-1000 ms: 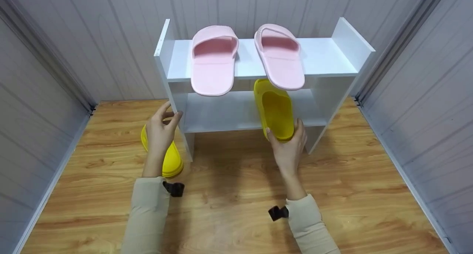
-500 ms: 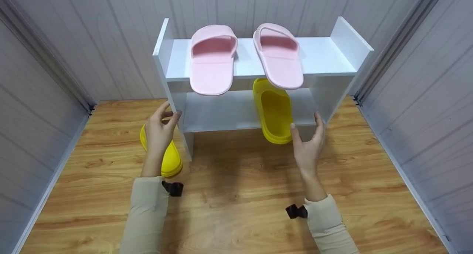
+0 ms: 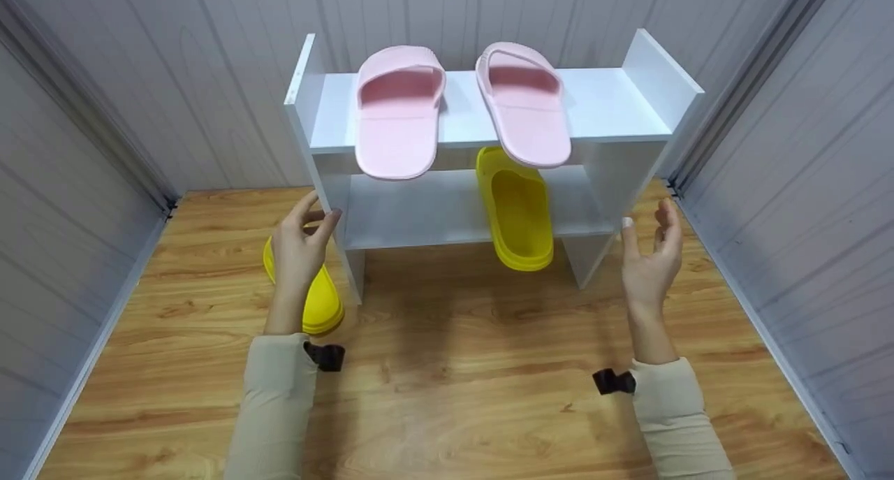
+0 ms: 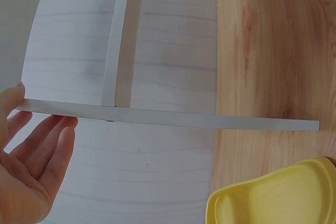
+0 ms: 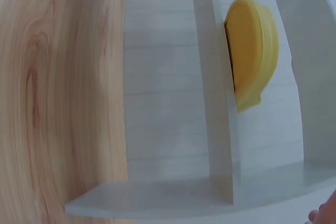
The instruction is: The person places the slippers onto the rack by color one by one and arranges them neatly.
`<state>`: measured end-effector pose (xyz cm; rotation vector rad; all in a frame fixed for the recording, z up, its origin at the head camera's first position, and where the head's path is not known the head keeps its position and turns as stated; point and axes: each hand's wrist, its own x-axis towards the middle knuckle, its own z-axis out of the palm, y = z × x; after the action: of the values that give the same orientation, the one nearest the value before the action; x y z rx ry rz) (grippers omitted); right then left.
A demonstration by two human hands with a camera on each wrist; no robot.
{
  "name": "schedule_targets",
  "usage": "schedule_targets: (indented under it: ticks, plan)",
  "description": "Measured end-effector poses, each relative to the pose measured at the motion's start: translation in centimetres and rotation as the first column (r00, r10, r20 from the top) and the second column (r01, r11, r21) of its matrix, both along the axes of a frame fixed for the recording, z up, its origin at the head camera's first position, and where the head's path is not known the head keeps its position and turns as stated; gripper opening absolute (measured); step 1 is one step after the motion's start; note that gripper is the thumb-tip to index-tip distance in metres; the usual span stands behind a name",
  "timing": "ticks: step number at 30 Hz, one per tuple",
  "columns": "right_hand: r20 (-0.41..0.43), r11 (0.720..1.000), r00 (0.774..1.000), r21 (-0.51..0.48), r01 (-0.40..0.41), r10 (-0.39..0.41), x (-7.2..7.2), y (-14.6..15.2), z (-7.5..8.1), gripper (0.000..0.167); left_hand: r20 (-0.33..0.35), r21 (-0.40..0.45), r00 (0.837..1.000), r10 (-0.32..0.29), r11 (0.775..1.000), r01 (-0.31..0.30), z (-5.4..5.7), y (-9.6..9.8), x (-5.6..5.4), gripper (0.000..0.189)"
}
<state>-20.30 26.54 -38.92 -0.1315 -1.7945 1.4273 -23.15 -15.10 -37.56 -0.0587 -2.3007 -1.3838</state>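
My left hand (image 3: 297, 246) grips the front edge of the left side panel of a white two-tier shoe rack (image 3: 412, 207), thumb on the inner face and fingers on the outer in the left wrist view. To the right of the rack, my right hand (image 3: 651, 267) is raised with relaxed fingers and holds nothing. A yellow slipper (image 3: 520, 214) lies on the lower shelf, right of the middle, its near end jutting past the shelf edge. Two pink slippers, a left one (image 3: 398, 131) and a right one (image 3: 531, 117), sit on the top shelf, near ends overhanging.
Another yellow slipper (image 3: 323, 302) lies on the wooden floor (image 3: 447, 389) left of the rack, partly hidden by my left hand and wrist. Grey panel walls stand behind the rack (image 3: 237, 82) and on both sides.
My right hand has let go of the yellow slipper on the lower shelf and moved right, past the rack's right side panel. The left hand keeps its grip on the rack.
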Motion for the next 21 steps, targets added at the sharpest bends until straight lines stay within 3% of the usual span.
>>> schedule_targets:
  ticks: [12, 21]
  plan:
    - [0.113, 0.991, 0.990, -0.115, -0.070, 0.083, -0.4, 1.1, 1.2, 0.053, -0.011, -0.007, 1.000, -0.009, 1.000, 0.009, 0.0, 0.0, 0.0, 0.037]
    - [0.123, 0.993, 0.986, -0.038, -0.111, 0.115, -1.2, 1.7, 0.7, 0.044, -0.021, -0.011, 1.000, -0.012, 1.000, 0.012, -0.1, 0.0, 0.0, 0.037]
